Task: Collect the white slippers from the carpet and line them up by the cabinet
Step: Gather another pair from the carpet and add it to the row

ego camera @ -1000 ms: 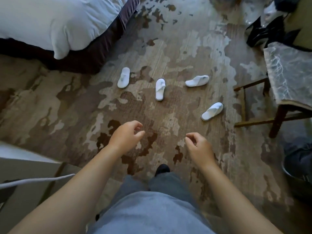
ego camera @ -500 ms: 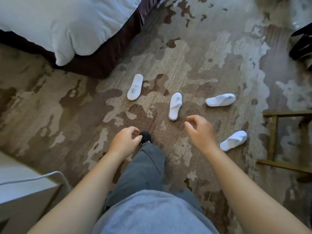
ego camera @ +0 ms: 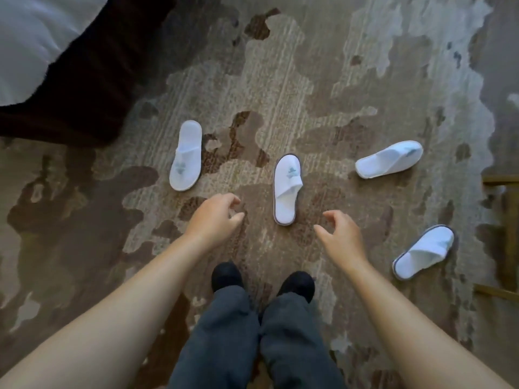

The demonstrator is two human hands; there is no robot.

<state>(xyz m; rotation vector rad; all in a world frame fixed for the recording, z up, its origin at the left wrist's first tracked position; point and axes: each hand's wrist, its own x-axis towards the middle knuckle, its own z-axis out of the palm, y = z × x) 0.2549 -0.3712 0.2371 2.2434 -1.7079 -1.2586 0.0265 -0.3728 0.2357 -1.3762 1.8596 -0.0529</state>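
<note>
Several white slippers lie scattered on the patterned brown carpet [ego camera: 323,80]. One slipper [ego camera: 185,155] is at the left near the bed, one [ego camera: 287,189] lies in the middle, one [ego camera: 389,159] is at the right, and one [ego camera: 424,251] is at the lower right. My left hand [ego camera: 214,217] hovers just left of the middle slipper with its fingers curled and apart, holding nothing. My right hand [ego camera: 341,234] hovers just right of that slipper's heel, also empty with fingers apart. No cabinet is in view.
A bed [ego camera: 42,43] with white bedding and a dark skirt fills the upper left corner. Wooden furniture rungs [ego camera: 500,181] show at the right edge. My legs in grey trousers and dark shoes [ego camera: 227,275] stand below the hands.
I have stepped forward, so the slippers are closer and larger in view. Both hands have moved forward to either side of the middle slipper. The grey unit at lower left has left view.
</note>
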